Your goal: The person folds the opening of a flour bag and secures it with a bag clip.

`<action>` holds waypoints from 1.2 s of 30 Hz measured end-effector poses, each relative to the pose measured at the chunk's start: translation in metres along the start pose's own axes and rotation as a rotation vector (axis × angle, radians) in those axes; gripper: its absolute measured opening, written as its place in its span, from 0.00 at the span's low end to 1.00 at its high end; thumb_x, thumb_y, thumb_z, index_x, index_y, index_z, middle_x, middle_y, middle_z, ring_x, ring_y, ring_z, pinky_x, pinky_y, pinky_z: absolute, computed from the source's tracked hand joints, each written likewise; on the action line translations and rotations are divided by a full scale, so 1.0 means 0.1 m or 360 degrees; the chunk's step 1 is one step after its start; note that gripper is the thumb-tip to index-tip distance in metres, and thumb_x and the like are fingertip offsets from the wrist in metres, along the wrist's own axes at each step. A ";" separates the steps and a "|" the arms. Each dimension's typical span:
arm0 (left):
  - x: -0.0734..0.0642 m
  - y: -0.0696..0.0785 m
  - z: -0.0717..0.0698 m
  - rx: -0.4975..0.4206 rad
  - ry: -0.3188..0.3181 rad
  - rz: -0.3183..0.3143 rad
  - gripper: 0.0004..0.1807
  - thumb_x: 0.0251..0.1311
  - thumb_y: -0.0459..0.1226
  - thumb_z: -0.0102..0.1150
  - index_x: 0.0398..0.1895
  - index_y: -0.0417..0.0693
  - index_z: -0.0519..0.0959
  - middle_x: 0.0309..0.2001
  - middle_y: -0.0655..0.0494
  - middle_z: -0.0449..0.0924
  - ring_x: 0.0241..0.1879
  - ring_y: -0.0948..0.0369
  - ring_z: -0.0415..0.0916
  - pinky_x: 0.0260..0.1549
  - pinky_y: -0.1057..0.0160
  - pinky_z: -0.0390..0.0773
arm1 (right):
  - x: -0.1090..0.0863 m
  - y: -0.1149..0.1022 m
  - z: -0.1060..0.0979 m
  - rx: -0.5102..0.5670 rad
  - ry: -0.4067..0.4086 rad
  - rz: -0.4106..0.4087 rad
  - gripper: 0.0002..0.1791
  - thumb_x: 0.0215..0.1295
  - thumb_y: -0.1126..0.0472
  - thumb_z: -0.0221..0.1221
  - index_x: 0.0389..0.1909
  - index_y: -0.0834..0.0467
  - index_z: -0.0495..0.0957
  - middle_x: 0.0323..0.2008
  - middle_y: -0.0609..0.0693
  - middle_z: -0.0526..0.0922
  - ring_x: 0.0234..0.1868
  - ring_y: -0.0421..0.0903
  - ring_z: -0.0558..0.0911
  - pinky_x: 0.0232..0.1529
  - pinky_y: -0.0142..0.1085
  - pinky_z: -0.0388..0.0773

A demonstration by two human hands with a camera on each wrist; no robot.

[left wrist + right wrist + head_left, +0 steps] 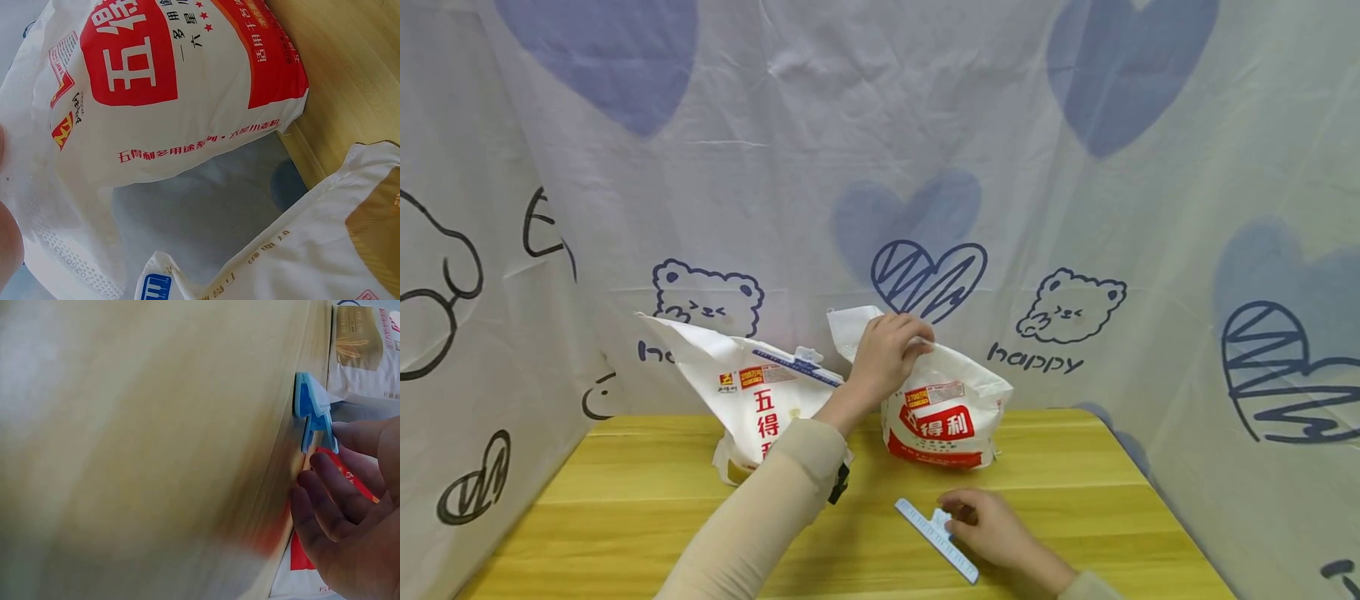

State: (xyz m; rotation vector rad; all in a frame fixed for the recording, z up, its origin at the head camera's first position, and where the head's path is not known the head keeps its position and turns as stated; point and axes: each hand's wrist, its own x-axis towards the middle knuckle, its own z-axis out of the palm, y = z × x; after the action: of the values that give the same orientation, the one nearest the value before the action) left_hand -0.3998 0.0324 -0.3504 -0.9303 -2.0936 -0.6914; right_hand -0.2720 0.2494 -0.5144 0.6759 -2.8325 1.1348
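Observation:
My left hand (887,354) grips the folded top of the right-hand white flour bag (943,425), which stands on the table with red panels on its front. In the left wrist view, that flour bag (206,81) is close up and only bits of my fingers show at the left edge. Beside a light blue bag clip (925,529) on the table is my right hand (992,529), its fingers half bent. In the right wrist view, a digit of my right hand (350,500) touches one handle of the bag clip (312,403); the other fingers stand apart.
A second flour bag (752,400) leans at the left, a dark blue bag clip (797,367) along its slanted top. My left forearm passes in front of it. Printed cloth (880,150) hangs behind and on both sides of the wooden table (1075,483).

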 end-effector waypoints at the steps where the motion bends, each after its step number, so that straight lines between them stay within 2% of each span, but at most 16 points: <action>1: 0.00 0.00 0.00 0.0000 0.0003 0.0001 0.04 0.67 0.37 0.68 0.42 0.53 0.84 0.45 0.58 0.87 0.48 0.56 0.79 0.60 0.52 0.75 | 0.00 0.00 0.00 -0.0015 0.0004 -0.0005 0.16 0.63 0.64 0.70 0.52 0.61 0.85 0.43 0.49 0.87 0.40 0.44 0.83 0.42 0.35 0.83; 9: 0.01 0.01 -0.01 -0.0009 0.0022 0.0014 0.04 0.66 0.37 0.69 0.42 0.53 0.85 0.45 0.58 0.87 0.47 0.56 0.79 0.59 0.52 0.76 | 0.03 -0.02 0.03 -0.0106 0.0013 -0.0018 0.13 0.64 0.62 0.69 0.49 0.60 0.87 0.44 0.48 0.86 0.41 0.42 0.82 0.42 0.36 0.81; 18: 0.01 0.02 -0.02 -0.0012 0.0005 -0.0010 0.04 0.66 0.38 0.69 0.42 0.53 0.85 0.46 0.58 0.87 0.48 0.56 0.79 0.60 0.52 0.75 | 0.05 -0.04 0.05 -0.0064 0.0034 0.0023 0.11 0.63 0.64 0.70 0.46 0.60 0.85 0.40 0.47 0.84 0.38 0.39 0.79 0.40 0.34 0.79; 28: -0.01 0.03 -0.02 0.0002 -0.0021 -0.0041 0.04 0.67 0.37 0.68 0.43 0.53 0.85 0.46 0.59 0.87 0.48 0.57 0.78 0.61 0.53 0.74 | 0.06 -0.04 0.04 -0.0002 0.0069 0.0023 0.08 0.64 0.70 0.67 0.42 0.58 0.84 0.41 0.49 0.87 0.42 0.48 0.85 0.44 0.39 0.83; 36: -0.02 0.03 -0.02 0.0008 -0.0048 -0.0058 0.04 0.68 0.38 0.67 0.43 0.54 0.85 0.46 0.60 0.86 0.48 0.57 0.78 0.61 0.53 0.74 | 0.03 -0.05 0.01 0.0003 0.0045 0.0035 0.08 0.64 0.68 0.68 0.43 0.57 0.85 0.41 0.47 0.88 0.42 0.45 0.84 0.43 0.35 0.83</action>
State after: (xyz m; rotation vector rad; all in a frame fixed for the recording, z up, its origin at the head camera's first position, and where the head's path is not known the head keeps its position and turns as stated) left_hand -0.3955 0.0318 -0.3504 -0.9071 -2.1423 -0.6941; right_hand -0.2730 0.2444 -0.5109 0.6251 -2.8229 1.1407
